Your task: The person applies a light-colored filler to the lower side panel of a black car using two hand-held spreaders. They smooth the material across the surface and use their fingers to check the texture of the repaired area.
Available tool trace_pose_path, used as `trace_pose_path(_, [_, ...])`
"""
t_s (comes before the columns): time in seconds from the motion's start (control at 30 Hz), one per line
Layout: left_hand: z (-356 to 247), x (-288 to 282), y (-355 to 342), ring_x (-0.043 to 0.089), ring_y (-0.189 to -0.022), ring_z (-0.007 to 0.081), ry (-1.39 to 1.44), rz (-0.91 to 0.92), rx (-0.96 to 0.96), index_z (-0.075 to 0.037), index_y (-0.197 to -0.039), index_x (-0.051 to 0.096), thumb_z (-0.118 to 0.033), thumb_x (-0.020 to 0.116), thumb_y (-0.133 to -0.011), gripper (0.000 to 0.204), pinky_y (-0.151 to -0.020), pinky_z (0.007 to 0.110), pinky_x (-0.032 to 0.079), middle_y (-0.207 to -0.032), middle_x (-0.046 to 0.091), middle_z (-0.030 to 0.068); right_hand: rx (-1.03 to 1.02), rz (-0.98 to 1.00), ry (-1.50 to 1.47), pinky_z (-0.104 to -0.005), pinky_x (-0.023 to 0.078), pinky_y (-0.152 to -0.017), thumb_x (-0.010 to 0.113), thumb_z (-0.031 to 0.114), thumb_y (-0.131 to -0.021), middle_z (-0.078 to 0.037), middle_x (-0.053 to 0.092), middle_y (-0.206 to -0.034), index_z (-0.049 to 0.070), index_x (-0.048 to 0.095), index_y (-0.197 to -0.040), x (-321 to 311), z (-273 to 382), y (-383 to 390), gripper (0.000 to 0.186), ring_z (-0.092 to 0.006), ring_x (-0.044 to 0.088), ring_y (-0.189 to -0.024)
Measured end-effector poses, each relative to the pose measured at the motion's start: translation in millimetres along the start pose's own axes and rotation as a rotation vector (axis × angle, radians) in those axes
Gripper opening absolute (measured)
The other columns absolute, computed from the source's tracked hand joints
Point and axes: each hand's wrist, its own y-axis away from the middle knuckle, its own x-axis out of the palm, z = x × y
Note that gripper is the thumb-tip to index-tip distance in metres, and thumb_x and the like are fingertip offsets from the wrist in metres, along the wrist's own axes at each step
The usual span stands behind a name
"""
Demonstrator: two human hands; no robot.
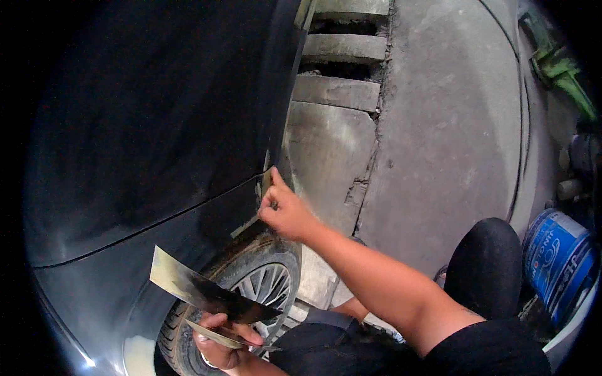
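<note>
A dark car body [157, 125] fills the left, with a seam running to its lower edge. My right hand [288, 212] reaches to that edge just ahead of the wheel [263, 285]. Its index finger presses at a tan, flat patch or piece while the other fingers curl in; what they hold is unclear. Pale filler [244, 227] marks the panel edge by the wheel arch. Low in front of the tyre, my left hand [219, 348] grips a broad putty board [200, 285], dark with a pale yellowish end. A smaller flat spreader [216, 335] sits in the same hand.
Concrete drain slabs [345, 47] with open slots run beside the car. A grey floor [445, 125] lies right of them, crossed by a dark cable [522, 125]. At right are a blue bucket [558, 260], my bent knee [486, 266] and a green object [564, 72].
</note>
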Motion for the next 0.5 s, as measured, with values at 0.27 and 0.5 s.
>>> trace_pose_path(0.27, [-4.8, 0.0, -2.8, 0.055, -0.04, 0.0233, 0.233, -0.106, -0.132, 0.004, -0.116, 0.047, -0.021, 0.063, -0.082, 0.045, -0.035, 0.03, 0.047, -0.064, 0.06, 0.0188, 0.271, 0.025, -0.259, -0.0299, 0.034, -0.099, 0.059, 0.013, -0.079, -0.032, 0.015, -0.146, 0.006, 0.055, -0.075, 40.6, -18.3, 39.3, 0.01, -0.0287, 0.026, -0.138])
trace_pose_path(0.5, [-9.2, 13.1, -6.6, 0.056, -0.039, 0.0255, 0.247, -0.128, -0.133, 0.002, -0.111, 0.051, -0.018, 0.061, -0.084, 0.035, -0.037, 0.032, 0.047, -0.057, 0.058, 0.0191, 0.409, -0.075, -0.557, -0.0309, 0.032, -0.097, 0.058, 0.012, -0.079, -0.019, 0.044, -0.129, 0.005, 0.057, -0.076, 49.3, -13.6, 47.2, 0.008, -0.0248, 0.041, -0.122])
